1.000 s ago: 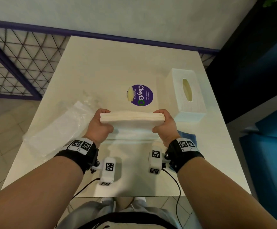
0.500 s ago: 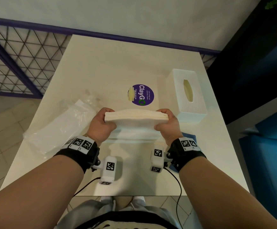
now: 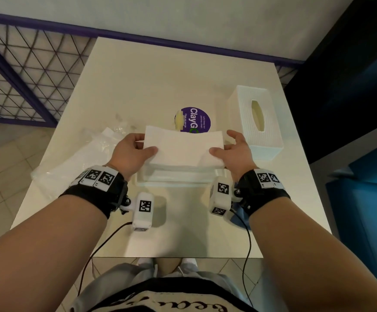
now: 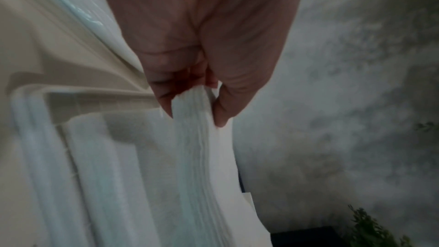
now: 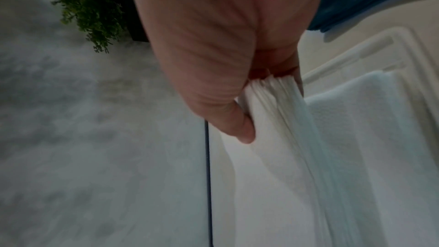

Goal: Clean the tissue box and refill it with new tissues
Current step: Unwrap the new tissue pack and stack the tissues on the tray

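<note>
A stack of white tissues (image 3: 184,146) hangs level above the table, held by its two short ends. My left hand (image 3: 135,152) pinches the left end, thumb on top and fingers underneath; the left wrist view shows the stack (image 4: 204,157) squeezed between them. My right hand (image 3: 230,152) pinches the right end of the stack (image 5: 273,138) the same way. Just below sits the box's shallow white base tray (image 3: 176,184) with a layer of tissues in it. The ribbed white tissue box cover (image 3: 257,122) with its oval slot stands to the right.
A crumpled clear plastic wrapper (image 3: 82,158) lies at the table's left edge. A purple round sticker (image 3: 196,120) is behind the stack. A blue cloth (image 3: 239,218) lies under my right wrist. A wall borders the table's far edge; a dark panel stands to its right.
The stack was held with its long edge facing me; now it is turned flat with its top face showing. Both hands shifted their hold, thumbs now on top.
</note>
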`<state>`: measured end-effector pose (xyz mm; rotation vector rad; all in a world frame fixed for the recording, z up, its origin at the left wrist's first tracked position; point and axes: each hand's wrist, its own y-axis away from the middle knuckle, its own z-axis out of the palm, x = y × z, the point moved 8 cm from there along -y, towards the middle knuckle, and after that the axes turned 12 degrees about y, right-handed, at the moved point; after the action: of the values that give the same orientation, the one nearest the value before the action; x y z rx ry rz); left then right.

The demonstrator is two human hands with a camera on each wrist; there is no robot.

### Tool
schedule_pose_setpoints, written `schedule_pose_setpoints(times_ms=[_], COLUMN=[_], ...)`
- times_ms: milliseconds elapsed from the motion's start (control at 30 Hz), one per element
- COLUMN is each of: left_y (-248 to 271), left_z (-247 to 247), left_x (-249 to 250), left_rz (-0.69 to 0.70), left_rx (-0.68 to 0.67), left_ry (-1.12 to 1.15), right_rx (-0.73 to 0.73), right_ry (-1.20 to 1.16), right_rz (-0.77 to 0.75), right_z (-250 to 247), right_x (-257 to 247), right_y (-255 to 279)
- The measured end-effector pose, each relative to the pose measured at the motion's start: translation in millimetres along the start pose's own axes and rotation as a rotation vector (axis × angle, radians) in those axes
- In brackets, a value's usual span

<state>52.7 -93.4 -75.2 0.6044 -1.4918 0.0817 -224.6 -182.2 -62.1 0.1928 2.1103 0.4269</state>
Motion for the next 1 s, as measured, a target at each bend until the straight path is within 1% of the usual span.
schedule_pose_setpoints(times_ms=[300,433,533,633,700,733,767,833,867,933,1000], left_y=[1.3,3.9,9.6,20.2,26.2,28.4,30.0,31.8,32.0,30.8,27.1], left_z=[-4.7,-7.1,-12.5,-29.3,-50.9,-63.9,-77.5,-103.5,-114.0,-130.1,-146.1], left_x=[-23.0,-17.4,3.7,29.5,39.8,41.1,39.7,30.2,24.0,9.9,-9.5], left_rz=[-0.061,-0.047,0.037,0.2,0.301,0.321,0.31,0.214,0.164,0.081,0.003], left_rx=[0.052,0.079,0.102,0.156,0.228,0.274,0.322,0.382,0.376,0.305,0.228], left_ry=[-0.136,-0.217,-0.366,-0.435,-0.493,-0.546,-0.612,-0.73,-0.773,-0.894,-1.034], right_rx=[-0.008,0.008,0.068,0.096,0.063,0.024,-0.025,-0.143,-0.203,-0.297,-0.347], right_ry=[0.094,0.327,0.359,0.35,0.35,0.363,0.385,0.434,0.466,0.558,0.65], right_rz=[0.068,0.046,0.015,-0.09,-0.172,-0.215,-0.258,-0.346,-0.399,-0.499,-0.544], right_z=[9.1,6.1,-0.9,6.7,24.8,38.9,56.1,97.9,120.6,166.1,205.1], right_x=[13.5,11.6,-4.6,-38.5,-66.6,-81.0,-94.0,-117.1,-127.5,-144.6,-156.4], right_y=[2.4,0.6,-1.0,-0.7,-0.8,-0.3,0.5,5.2,9.3,16.5,17.8])
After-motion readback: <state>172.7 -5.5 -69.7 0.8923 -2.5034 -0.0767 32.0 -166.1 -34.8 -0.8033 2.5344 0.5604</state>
